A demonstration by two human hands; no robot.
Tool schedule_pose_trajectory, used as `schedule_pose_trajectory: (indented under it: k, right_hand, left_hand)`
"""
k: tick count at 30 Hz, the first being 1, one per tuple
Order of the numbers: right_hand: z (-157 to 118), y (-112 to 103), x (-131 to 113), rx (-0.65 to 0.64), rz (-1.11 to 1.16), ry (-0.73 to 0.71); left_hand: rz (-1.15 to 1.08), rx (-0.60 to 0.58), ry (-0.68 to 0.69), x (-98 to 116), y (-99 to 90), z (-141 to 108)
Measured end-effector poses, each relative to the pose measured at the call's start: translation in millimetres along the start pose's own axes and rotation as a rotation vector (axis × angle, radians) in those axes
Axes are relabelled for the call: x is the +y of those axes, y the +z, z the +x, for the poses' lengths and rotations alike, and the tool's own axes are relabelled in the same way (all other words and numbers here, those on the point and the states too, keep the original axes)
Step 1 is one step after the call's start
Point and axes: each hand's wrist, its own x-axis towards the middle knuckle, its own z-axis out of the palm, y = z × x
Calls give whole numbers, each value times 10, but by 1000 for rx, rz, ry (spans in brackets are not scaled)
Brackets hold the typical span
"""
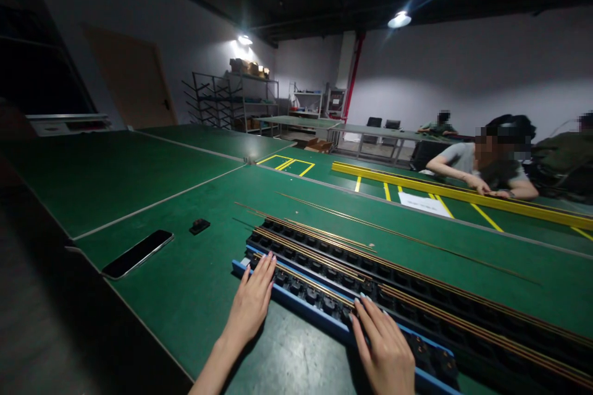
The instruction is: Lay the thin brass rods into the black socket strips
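A blue channel rail [306, 316] lies on the green table, with a row of black socket-like blocks [328, 303] inside it and a thin brass strip [310, 281] along their tops. My left hand [252, 299] rests over the rail's left end, fingers stretched out and flat across the strip. Farther right, my right hand [384, 342] lies across the same rail with its fingers extended and its thumb at the near side. What is under the fingertips is hidden. Behind the rail run more rows of black blocks [296, 234] with brass strips [445, 305] laid along them.
A phone [138, 254] and a small black part [199, 226] lie to the left. Loose thin strips [393, 231] lie beyond the rows. Across the table, a person [486, 160] leans over a long yellow rail [417, 184] near a white paper sheet [424, 204].
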Motion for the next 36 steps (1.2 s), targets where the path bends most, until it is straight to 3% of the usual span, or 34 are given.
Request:
schedule_pose_trajectory:
  k: [12, 36]
  right_hand:
    - [-76, -1, 142, -43, -37, -39]
    - [-131, -24, 60, -30, -35, -28]
  left_hand:
    - [-7, 15, 9, -4, 35, 5]
    - [1, 7, 9, -8, 52, -13]
